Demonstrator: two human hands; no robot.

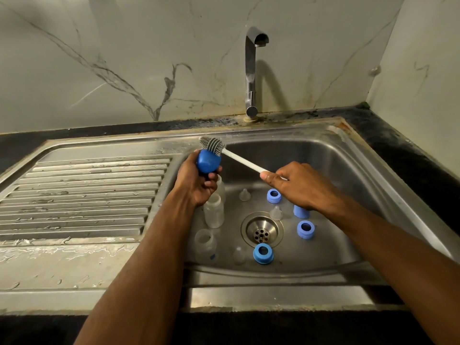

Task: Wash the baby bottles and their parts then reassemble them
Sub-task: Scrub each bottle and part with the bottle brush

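Two hands work above a stainless-steel sink basin [336, 155]. The left hand [196, 183] curls its fingers round a blue bottle cap [207, 161], a smooth, rounded dome of opaque plastic, held just over the basin's left edge. The right hand [296, 185] pinches the thin white handle of a bottle brush [239, 159] between thumb and fingers; the brush's grey, ribbed silicone head [212, 145] lies against the cap's upper rim, just beyond the left hand.

Below the left hand, clear plastic baby bottles stand upright on the basin floor: one [214, 211] directly under the wrist, another [206, 245] nearer the person, and a third [221, 186] partly hidden behind the fingers. All are cylindrical, translucent and open-mouthed.

Under and near the right hand lie three blue screw rings, each a short ribbed collar with a round hole: one [274, 196] just below the thumb, one [305, 229] under the forearm, one [263, 253] nearest the person. A second blue cap [301, 211] sits half covered by the right wrist. Three clear silicone teats, small and cone-shaped, rest among them [244, 194] [275, 212] [239, 255], around the perforated metal drain [261, 229].

To the left of the left hand, the ridged steel drainboard [82, 195] is beaded with water. Beyond both hands a chrome tap [252, 70] rises before a veined marble wall [124, 58], and a dark speckled counter [398, 135] frames the sink.
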